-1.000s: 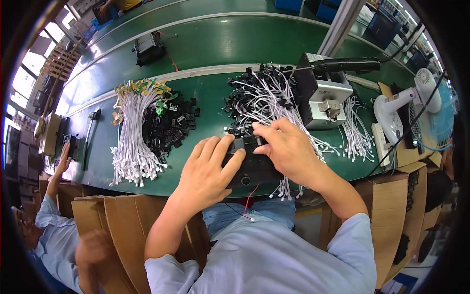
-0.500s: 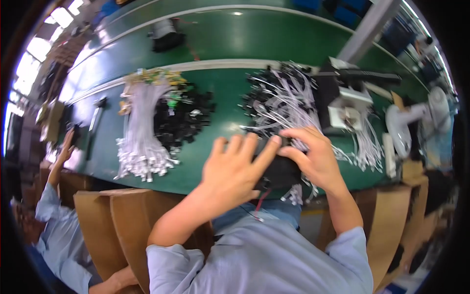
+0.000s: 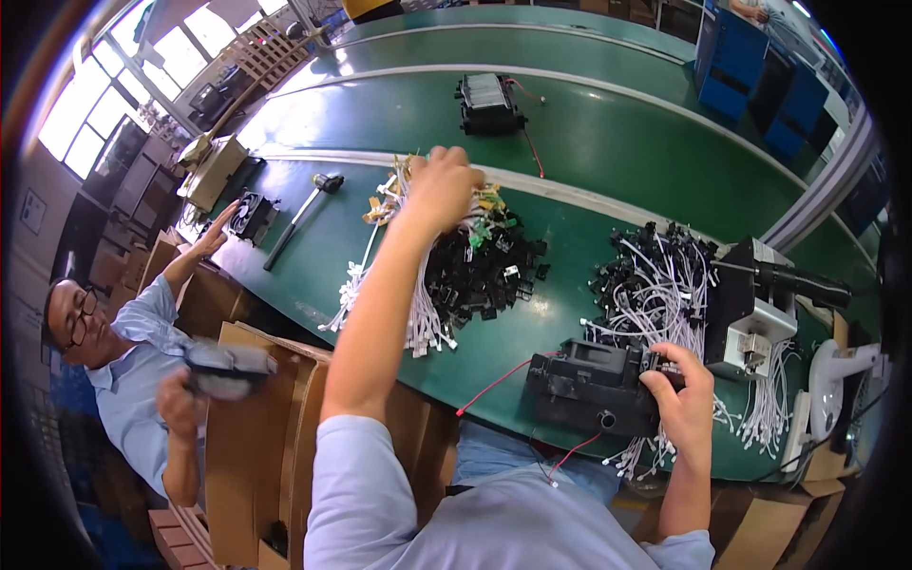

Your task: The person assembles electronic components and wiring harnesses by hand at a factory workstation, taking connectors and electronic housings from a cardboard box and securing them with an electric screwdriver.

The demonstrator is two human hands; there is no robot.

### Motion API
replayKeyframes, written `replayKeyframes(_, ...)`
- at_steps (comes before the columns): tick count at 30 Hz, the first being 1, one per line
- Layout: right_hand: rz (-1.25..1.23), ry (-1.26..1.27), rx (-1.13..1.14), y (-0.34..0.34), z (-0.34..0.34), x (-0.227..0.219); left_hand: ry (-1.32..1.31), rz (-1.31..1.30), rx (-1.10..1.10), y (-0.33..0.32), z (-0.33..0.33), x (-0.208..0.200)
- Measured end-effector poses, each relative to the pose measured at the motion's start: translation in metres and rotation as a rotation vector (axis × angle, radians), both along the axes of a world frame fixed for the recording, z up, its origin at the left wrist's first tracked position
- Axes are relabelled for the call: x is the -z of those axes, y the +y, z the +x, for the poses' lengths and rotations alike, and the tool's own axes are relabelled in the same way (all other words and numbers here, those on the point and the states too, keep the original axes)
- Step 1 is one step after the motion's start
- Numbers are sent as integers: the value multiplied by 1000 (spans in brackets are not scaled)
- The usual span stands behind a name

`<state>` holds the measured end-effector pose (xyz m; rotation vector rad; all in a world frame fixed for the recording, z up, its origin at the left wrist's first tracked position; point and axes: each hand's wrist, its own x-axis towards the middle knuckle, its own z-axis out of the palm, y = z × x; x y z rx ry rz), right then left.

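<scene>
My left hand (image 3: 443,195) reaches over the yellow and green tagged ends of a bundle of white cables (image 3: 421,328). Its fingers curl down there; their tips are hidden, so what they pinch cannot be seen. Beside this bundle spreads a heap of small black connectors (image 3: 480,271). My right hand (image 3: 686,391) grips the right end of a black plastic housing (image 3: 584,389), thumb on the near side, at the bench's front edge. Thin red wires (image 3: 499,383) trail from the housing. Just beyond it lies a second tangle of white cables (image 3: 657,285) with black ends.
A black and white bench device (image 3: 760,328) stands at right, near a white fan-like object (image 3: 831,375). A hammer (image 3: 302,218) lies at left. Another black housing (image 3: 489,103) sits farther back. At left a co-worker (image 3: 142,351) holds a blurred grey part (image 3: 233,366) above cardboard boxes (image 3: 256,465).
My left hand has left the housing and moved up and left to the tagged cable ends. My right hand keeps hold of the housing, which now shows more fully. The view has turned.
</scene>
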<state>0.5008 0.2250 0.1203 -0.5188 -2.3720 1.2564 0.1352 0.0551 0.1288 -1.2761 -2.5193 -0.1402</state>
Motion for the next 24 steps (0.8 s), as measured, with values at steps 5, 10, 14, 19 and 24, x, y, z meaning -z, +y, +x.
replayKeyframes(5,-79,-11,20,3,-5,-2,6,-147,-82,-18,-61,9)
replayKeyframes(10,-24,17,26,7,-3,3,13,-209,-109,-23,-81,45)
replayKeyframes(14,-32,42,8,5,-1,4,60,-157,-118,-32,-74,44)
replayKeyframes(19,-39,62,12,5,1,9,107,-15,-42,-38,-65,36)
replayKeyframes(24,-73,73,-11,9,-5,7,65,-103,-57,-47,-65,32)
